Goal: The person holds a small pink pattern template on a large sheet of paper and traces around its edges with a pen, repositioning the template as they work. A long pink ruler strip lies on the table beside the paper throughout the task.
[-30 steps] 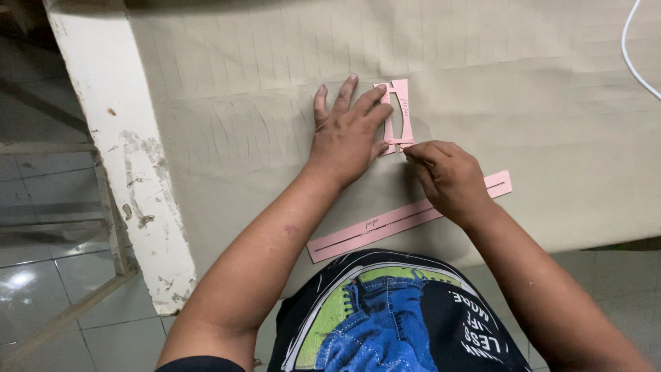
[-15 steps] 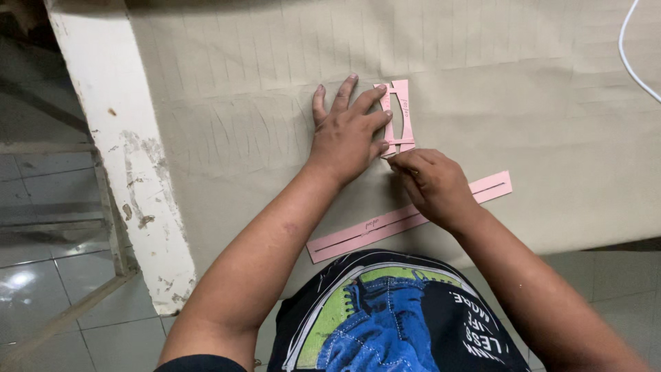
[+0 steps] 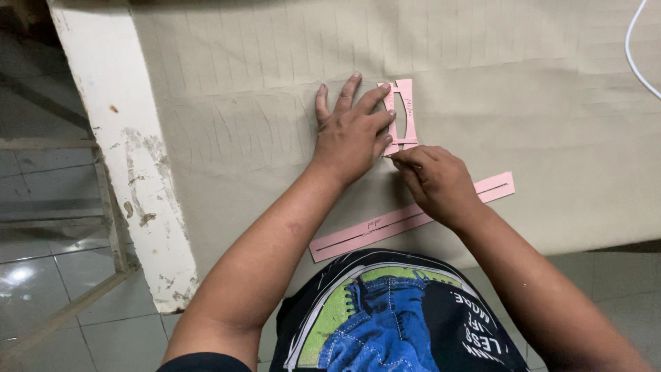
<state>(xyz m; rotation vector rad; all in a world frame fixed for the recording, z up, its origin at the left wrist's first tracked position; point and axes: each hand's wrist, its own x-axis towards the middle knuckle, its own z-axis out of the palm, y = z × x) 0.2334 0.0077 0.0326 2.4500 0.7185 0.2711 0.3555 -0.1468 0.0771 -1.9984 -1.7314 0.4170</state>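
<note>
My left hand (image 3: pixel 352 131) lies flat with fingers spread, pressing a small pink paper template (image 3: pixel 403 114) onto the beige cloth (image 3: pixel 523 103). My right hand (image 3: pixel 437 180) is just below the template, fingers pinched together at its lower edge around a thin marking tool whose tip alone shows at the fingertips. A long pink paper strip (image 3: pixel 399 220) lies diagonally on the cloth under my right wrist. Faint drawn outlines run in rows across the cloth to the left of my left hand.
The cloth covers a table with a worn white-painted edge (image 3: pixel 131 158) on the left. A tiled floor (image 3: pixel 41 275) and a metal frame show beyond it. A white cable (image 3: pixel 637 55) curves at the top right corner. My printed black shirt fills the bottom.
My right hand has slid left along the lower edge of the template, closer to my left hand. The left hand and the template have stayed in place.
</note>
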